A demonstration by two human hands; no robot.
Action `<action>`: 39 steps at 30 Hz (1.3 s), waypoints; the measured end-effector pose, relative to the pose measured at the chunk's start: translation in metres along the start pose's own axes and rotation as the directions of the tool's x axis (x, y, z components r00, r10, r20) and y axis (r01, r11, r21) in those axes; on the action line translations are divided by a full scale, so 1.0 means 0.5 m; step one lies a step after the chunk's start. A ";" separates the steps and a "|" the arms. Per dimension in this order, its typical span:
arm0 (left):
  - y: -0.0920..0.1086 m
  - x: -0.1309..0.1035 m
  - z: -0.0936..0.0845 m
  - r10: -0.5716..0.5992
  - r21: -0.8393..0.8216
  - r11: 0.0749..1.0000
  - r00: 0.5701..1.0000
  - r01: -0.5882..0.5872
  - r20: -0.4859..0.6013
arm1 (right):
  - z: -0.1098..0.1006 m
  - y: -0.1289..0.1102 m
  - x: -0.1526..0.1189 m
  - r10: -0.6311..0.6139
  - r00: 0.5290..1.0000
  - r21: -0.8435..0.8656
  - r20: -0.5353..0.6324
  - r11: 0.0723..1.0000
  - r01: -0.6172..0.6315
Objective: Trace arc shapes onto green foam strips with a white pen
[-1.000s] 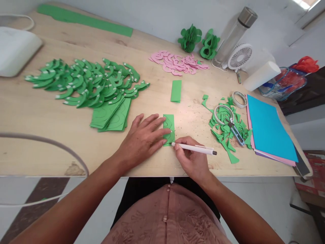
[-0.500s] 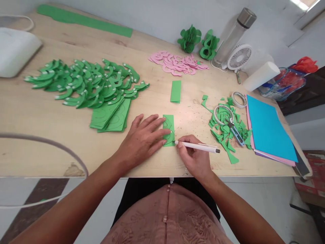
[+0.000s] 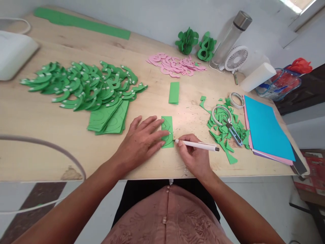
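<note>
A small green paper piece point(image 3: 167, 140) with a curved pencil-like outline lies on the table before me. My left hand point(image 3: 142, 140) rests flat with its fingers spread, fingertips on the paper's left side. In my right hand point(image 3: 194, 154) is a white pen point(image 3: 199, 145), pinched between thumb and fingers, its tip close to the paper's right edge. Whether the tip touches the paper I cannot tell. Above it lies a folded green paper piece point(image 3: 174, 93). Left of my left hand, green paper rectangles with drawn curves point(image 3: 114, 120) sit partly under a heap of cut green shapes point(image 3: 86, 84).
Pink cutouts point(image 3: 175, 64) and green paper balls point(image 3: 187, 41) lie toward the wall, near a bottle point(image 3: 232, 39) and small fan point(image 3: 236, 58). At right are green scraps point(image 3: 225, 145), tape roll point(image 3: 237, 100), blue-handled cutter point(image 3: 235, 134) and blue sheets point(image 3: 269, 128). A cable point(image 3: 63, 149) arcs at left.
The pen tip has shifted very slightly off the paper's lower right edge. My left hand stays on the paper. The whole view has shifted a little.
</note>
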State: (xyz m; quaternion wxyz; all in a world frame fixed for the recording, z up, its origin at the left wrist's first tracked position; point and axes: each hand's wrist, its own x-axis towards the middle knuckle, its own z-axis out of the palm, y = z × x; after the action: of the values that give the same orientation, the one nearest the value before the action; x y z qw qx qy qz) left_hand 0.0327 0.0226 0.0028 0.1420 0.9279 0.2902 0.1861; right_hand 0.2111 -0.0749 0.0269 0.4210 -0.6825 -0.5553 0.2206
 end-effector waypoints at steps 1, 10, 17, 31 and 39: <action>0.000 0.000 0.000 -0.001 -0.002 1.000 1.000 0.001 -0.002 | 0.000 0.000 0.001 -0.001 1.000 -0.002 -0.001 1.000 0.001; -0.004 -0.001 0.004 0.012 0.005 1.000 1.000 -0.012 -0.010 | 0.003 0.000 0.003 0.010 1.000 0.001 -0.011 1.000 -0.010; -0.003 0.000 0.004 0.008 0.005 1.000 1.000 -0.008 -0.015 | 0.002 -0.002 0.009 0.015 1.000 -0.005 -0.009 1.000 -0.015; -0.005 -0.001 0.003 0.019 0.018 1.000 1.000 -0.019 -0.011 | 0.006 0.002 0.018 0.017 1.000 -0.005 -0.016 1.000 -0.017; -0.001 0.001 0.002 0.002 -0.005 1.000 1.000 -0.002 -0.010 | -0.010 0.002 0.010 -0.103 0.995 0.055 0.001 0.993 0.103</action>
State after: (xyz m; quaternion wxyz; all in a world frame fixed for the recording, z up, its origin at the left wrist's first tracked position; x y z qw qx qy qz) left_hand 0.0332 0.0230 0.0020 0.1428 0.9269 0.2893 0.1915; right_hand 0.2168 -0.0719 0.0296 0.4492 -0.6407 -0.5844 0.2150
